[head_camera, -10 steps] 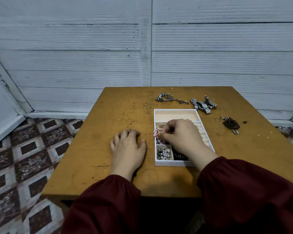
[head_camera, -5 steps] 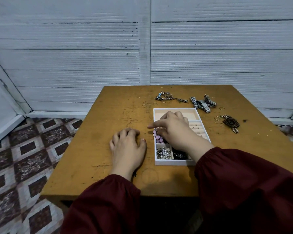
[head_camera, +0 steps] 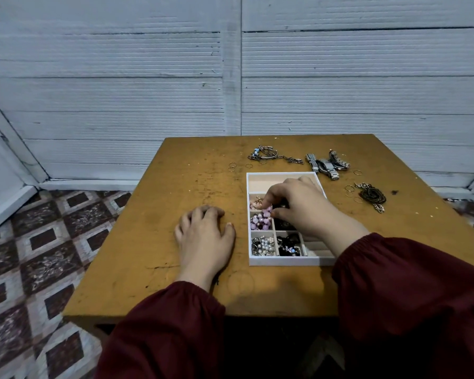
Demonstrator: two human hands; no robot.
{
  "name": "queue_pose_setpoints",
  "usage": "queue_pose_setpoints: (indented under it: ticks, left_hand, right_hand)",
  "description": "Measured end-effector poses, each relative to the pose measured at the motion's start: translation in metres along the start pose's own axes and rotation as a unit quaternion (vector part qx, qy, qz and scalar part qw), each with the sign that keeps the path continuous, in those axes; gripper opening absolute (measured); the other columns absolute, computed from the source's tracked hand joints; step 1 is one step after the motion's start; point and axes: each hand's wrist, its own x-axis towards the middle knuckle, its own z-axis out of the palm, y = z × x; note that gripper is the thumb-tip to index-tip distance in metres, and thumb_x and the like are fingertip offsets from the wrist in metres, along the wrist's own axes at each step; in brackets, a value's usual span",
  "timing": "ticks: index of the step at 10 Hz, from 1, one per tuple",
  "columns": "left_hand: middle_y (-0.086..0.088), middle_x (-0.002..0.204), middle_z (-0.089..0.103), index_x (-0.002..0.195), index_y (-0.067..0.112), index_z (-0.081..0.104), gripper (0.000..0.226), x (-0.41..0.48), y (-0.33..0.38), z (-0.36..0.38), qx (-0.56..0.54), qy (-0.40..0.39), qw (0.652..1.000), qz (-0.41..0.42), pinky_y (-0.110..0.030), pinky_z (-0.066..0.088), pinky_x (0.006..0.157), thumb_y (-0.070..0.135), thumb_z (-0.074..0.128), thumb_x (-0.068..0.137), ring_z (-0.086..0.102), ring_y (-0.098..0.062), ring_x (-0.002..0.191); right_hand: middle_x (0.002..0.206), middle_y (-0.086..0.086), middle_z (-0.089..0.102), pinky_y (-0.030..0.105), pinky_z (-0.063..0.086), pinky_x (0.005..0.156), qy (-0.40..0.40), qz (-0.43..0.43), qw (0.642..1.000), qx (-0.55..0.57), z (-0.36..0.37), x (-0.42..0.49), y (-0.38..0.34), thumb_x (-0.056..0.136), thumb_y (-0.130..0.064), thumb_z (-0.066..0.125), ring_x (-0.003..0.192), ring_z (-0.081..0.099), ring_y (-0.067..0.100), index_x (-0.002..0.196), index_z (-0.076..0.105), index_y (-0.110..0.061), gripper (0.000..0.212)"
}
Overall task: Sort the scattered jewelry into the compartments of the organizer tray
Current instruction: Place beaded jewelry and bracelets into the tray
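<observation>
Pinching round lilac beads, right hand overlaps white tray.

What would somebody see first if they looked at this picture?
Probably the white organizer tray in the middle of the brown table, with the right hand curled over it, pinching purple beads in a left-side compartment. Then the silver watches and dark chain lying loose behind and right of the tray. The left hand rests on the table beside it.
</observation>
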Motion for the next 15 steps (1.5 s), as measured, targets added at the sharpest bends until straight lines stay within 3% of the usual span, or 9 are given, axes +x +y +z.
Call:
queue_pose_setpoints:
  ticks: [2,3,4,6,8,10,11,13,15]
  left_hand:
    - [0.005,0.135,0.045,0.123,0.028,0.054,0.035,-0.0006,-0.0003,0.0002,-0.002,0.001,1.000,0.001,-0.041,0.017,0.108,0.041,0.050,0.091,0.028,-0.023,0.130]
    - [0.006,0.135,0.045,0.123,0.028,0.054,0.035,-0.0005,-0.0005,0.0001,-0.005,0.000,1.000,0.002,-0.041,0.017,0.108,0.042,0.049,0.091,0.028,-0.022,0.130]
    - [0.006,0.135,0.045,0.123,0.028,0.054,0.035,0.0002,0.0000,0.0004,-0.007,-0.001,1.000,0.001,-0.041,0.016,0.109,0.042,0.049,0.091,0.027,-0.022,0.130]
    - [0.006,0.135,0.045,0.123,0.029,0.054,0.035,0.0003,-0.0004,0.0003,-0.008,0.000,1.000,-0.003,-0.041,0.016,0.109,0.042,0.050,0.090,0.027,-0.022,0.131]
    - [0.006,0.133,0.046,0.122,0.028,0.054,0.035,-0.0009,0.0005,-0.0011,-0.009,0.002,1.000,-0.002,-0.041,0.018,0.108,0.041,0.050,0.090,0.031,-0.022,0.128]
    - [0.006,0.134,0.046,0.122,0.029,0.054,0.035,0.0003,0.0002,-0.0008,-0.006,-0.001,1.000,-0.004,-0.041,0.018,0.108,0.042,0.050,0.090,0.030,-0.022,0.129]
    - [0.006,0.134,0.046,0.122,0.029,0.055,0.035,0.0007,-0.0002,-0.0006,-0.005,-0.001,1.000,-0.005,-0.041,0.019,0.108,0.041,0.050,0.090,0.030,-0.022,0.128]
    - [0.005,0.134,0.046,0.123,0.028,0.054,0.036,-0.0003,0.0005,-0.0006,-0.005,-0.002,1.000,-0.003,-0.042,0.019,0.108,0.042,0.050,0.090,0.030,-0.022,0.129]
    - [0.005,0.134,0.046,0.123,0.028,0.054,0.036,-0.0004,0.0004,-0.0009,-0.006,-0.003,1.000,-0.003,-0.042,0.019,0.108,0.042,0.050,0.091,0.030,-0.022,0.129]
  right_hand:
    - [0.091,-0.007,0.067,0.030,0.031,0.082,-0.008,0.005,1.000,0.018,0.0009,-0.0061,-0.0034,0.085,-0.022,0.058,0.104,0.040,0.017,0.095,0.072,-0.034,0.021]
    - [0.089,-0.005,0.070,0.032,0.041,0.086,-0.002,0.016,0.999,0.044,0.0033,-0.0057,-0.0052,0.081,-0.022,0.061,0.102,0.052,0.019,0.088,0.074,-0.032,0.018]
    - [0.088,-0.006,0.067,0.036,0.046,0.087,0.010,0.021,0.999,0.039,0.0055,-0.0045,-0.0037,0.079,-0.024,0.066,0.098,0.053,0.019,0.087,0.073,-0.031,0.014]
    - [0.071,-0.010,0.063,0.027,0.049,0.069,-0.007,0.076,0.996,0.051,0.0030,-0.0032,-0.0003,0.076,-0.024,0.070,0.081,0.062,0.015,0.077,0.068,-0.026,0.003]
    - [0.067,-0.014,0.060,0.027,0.051,0.069,-0.040,0.070,0.993,0.082,0.0066,-0.0042,-0.0031,0.079,-0.015,0.060,0.077,0.061,0.015,0.075,0.068,-0.032,0.020]
    - [0.067,-0.014,0.060,0.027,0.042,0.071,0.014,0.082,0.995,0.056,0.0049,-0.0058,0.0030,0.078,-0.030,0.064,0.092,0.058,0.020,0.075,0.069,-0.026,0.006]
    - [0.068,-0.013,0.063,0.027,0.034,0.073,0.018,0.082,0.996,0.037,0.0041,-0.0082,0.0033,0.076,-0.041,0.068,0.099,0.051,0.021,0.075,0.072,-0.025,0.017]
    - [0.067,-0.016,0.055,0.030,0.033,0.075,0.035,0.070,0.997,0.012,0.0049,-0.0101,-0.0003,0.076,-0.033,0.069,0.100,0.046,0.022,0.079,0.073,-0.030,0.006]
    - [0.076,-0.012,0.064,0.031,0.038,0.080,0.049,0.071,0.996,0.022,0.0047,-0.0101,-0.0056,0.076,-0.038,0.065,0.099,0.049,0.022,0.075,0.071,-0.028,0.012]
